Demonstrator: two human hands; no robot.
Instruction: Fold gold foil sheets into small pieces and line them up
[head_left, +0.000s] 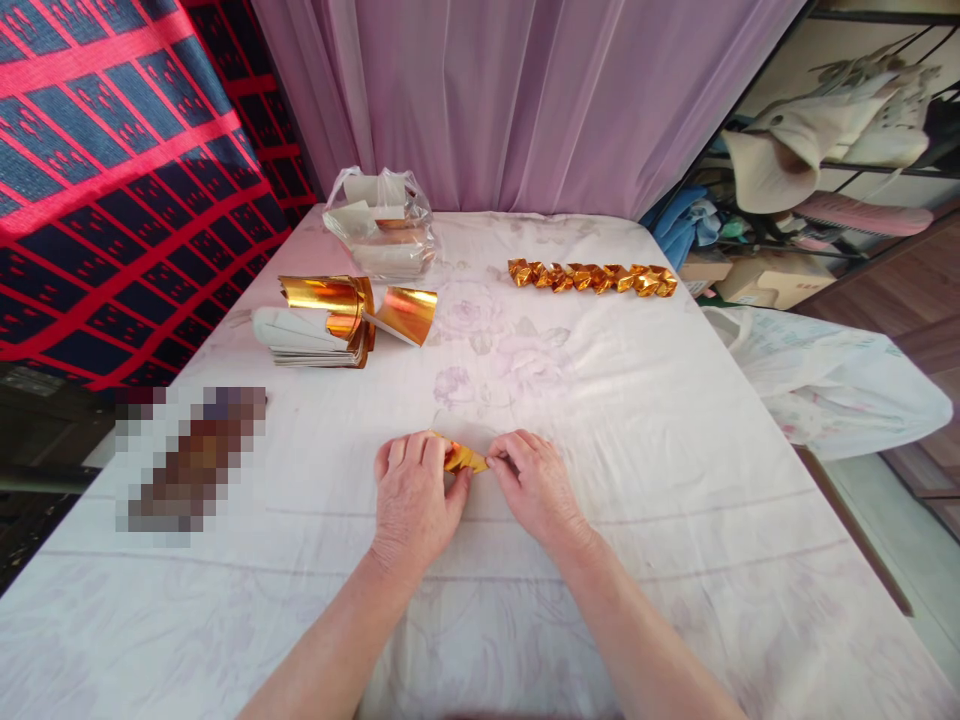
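Between my hands, low over the near middle of the table, is a small piece of gold foil paper (pixel 466 458), partly hidden by my fingers. My left hand (pixel 415 490) is closed on its left part, thumb below and fingers curled over the top. At the right end, my right hand (pixel 534 480) pinches the paper's tip between thumb and fingertips. A stack of gold foil paper sheets (pixel 330 293) lies farther off to the left, curled, with white backs showing. One curled sheet (pixel 412 312) sticks out to its right. Folded gold foil pieces (pixel 592 278) form a row at the back right.
The table has a pale floral cloth (pixel 637 600). A clear plastic bag (pixel 382 225) with paper in it stands at the back left. A blurred-out object (pixel 196 460) lies at the left edge. A white plastic bag (pixel 832 380) and a cluttered shelf (pixel 825 160) are to the right; a purple curtain (pixel 525 110) hangs behind.
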